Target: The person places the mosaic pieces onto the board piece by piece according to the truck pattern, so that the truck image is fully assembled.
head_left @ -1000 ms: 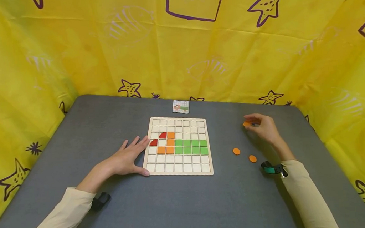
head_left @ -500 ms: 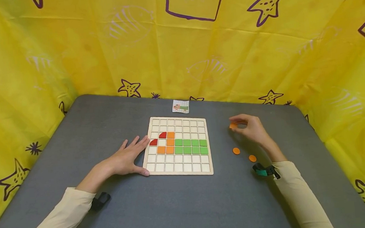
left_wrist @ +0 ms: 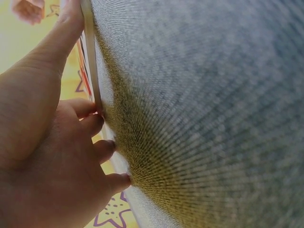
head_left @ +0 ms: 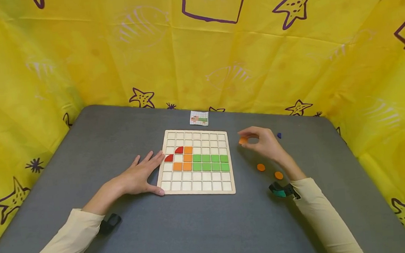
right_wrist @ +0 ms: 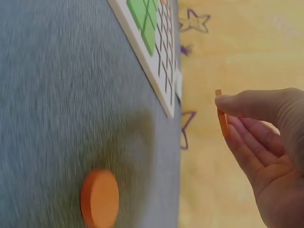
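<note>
My right hand pinches a thin orange tile between thumb and fingers, raised above the table just right of the wooden grid board. In the right wrist view the orange tile is seen edge-on. Fingers spread, my left hand rests at the board's left side, with thumb and fingertips at its edge. On the board lie a double row of green squares, several orange squares and two red quarter-round pieces.
Two orange discs lie on the grey table near my right wrist. A small dark blue piece sits beyond my right hand. Behind the board is a small printed picture card. A yellow patterned cloth hangs around the table.
My right hand has moved left toward the board, carrying the orange tile, and the small blue piece behind it has come into view. The left hand stays at the board's edge.
</note>
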`<state>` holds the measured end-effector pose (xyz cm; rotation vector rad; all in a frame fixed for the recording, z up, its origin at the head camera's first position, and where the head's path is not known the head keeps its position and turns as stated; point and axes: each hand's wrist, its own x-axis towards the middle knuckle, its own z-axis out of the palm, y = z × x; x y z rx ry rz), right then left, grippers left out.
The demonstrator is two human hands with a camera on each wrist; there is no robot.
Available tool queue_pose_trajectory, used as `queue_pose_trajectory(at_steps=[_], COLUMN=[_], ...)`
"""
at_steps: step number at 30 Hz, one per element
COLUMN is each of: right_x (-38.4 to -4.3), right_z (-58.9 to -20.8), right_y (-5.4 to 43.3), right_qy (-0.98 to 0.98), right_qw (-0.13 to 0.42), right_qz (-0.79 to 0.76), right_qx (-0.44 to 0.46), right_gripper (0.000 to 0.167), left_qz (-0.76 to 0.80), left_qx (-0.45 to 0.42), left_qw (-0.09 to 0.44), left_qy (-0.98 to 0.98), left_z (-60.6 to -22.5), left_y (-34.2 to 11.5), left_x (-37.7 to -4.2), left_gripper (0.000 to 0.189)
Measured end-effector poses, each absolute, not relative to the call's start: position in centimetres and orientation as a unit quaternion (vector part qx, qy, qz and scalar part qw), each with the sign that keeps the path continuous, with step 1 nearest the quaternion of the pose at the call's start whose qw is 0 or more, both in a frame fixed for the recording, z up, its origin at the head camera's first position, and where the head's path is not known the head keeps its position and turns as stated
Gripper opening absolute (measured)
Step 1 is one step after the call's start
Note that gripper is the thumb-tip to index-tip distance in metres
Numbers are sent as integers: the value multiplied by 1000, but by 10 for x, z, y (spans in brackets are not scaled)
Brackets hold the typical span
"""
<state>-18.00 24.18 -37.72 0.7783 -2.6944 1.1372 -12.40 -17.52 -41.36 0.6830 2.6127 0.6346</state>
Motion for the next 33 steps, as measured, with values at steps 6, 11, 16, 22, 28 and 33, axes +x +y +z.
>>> queue_pose_trajectory(at_steps=[6, 11, 16, 22, 28, 33], right_x=[-178, -179, -177, -176, -176, -177], right_z=[-381, -384, -388, -391, -393, -395], right_y=[222, 208, 192, 174, 155, 141], right_qy=[-880, -874, -868, -864, -859, -843], right_qw=[52, 33, 10, -1, -8, -15], right_qz=[381, 390, 392, 392, 387, 400], right_qx=[278, 289, 303, 315, 335, 359], right_gripper=[31, 31, 31, 30, 30, 31], left_qz=[226, 224, 226, 225, 223, 220], left_qx=[241, 239, 238, 236, 237, 234], left_qw=[184, 186, 188, 191, 190, 195], left_qy=[926, 926, 926, 926, 926, 927], left_z=[-414, -415, -414, -414, -414, -414], left_y=[-175, -175, -175, -175, -175, -175], left_x=[-125, -125, -125, -126, -126, -126], left_gripper=[121, 122, 122, 122, 123, 123])
